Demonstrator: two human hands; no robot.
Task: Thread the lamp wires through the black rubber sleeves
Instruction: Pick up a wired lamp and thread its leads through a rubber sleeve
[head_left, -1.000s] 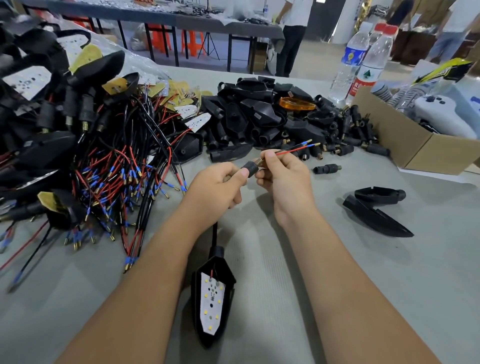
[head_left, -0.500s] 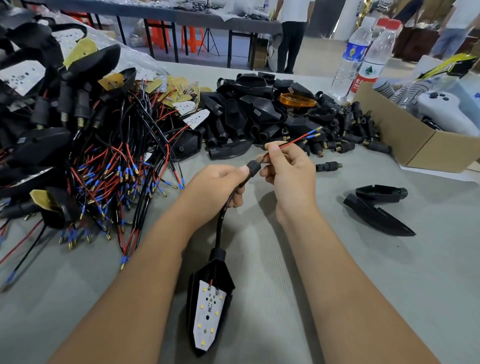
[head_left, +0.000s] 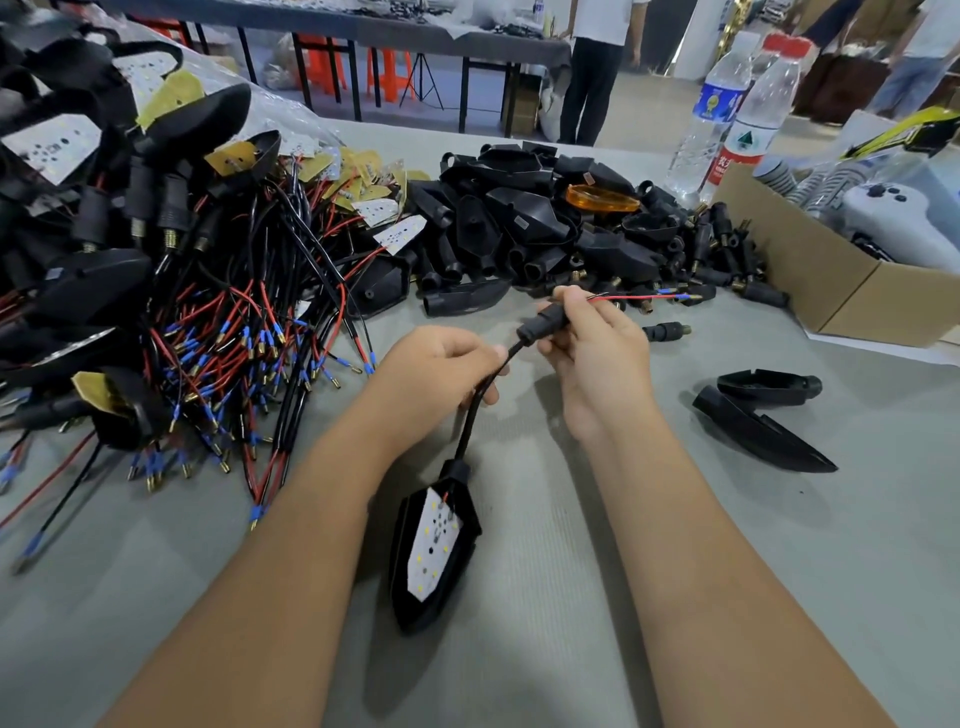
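A black lamp housing (head_left: 435, 545) with a white LED board lies on the grey table between my forearms. Its black cable (head_left: 475, 410) rises to my hands. My left hand (head_left: 436, 371) pinches the cable just below a black rubber sleeve (head_left: 540, 323). My right hand (head_left: 592, 343) grips the sleeve's upper end and the wires. The red and black wires (head_left: 644, 298) stick out past my right fingers to the right, ending in blue-collared brass tips.
A tangle of wired lamps (head_left: 197, 312) fills the left. A heap of black housings and sleeves (head_left: 545, 228) lies behind my hands. One loose sleeve (head_left: 665, 330) and two housings (head_left: 763, 410) lie at right. A cardboard box (head_left: 841, 291) and water bottles (head_left: 727, 114) stand far right.
The sleeve has slid down the wires, so more red and black wire shows beyond my right hand. More cable shows below my left hand, and the lamp housing has tilted.
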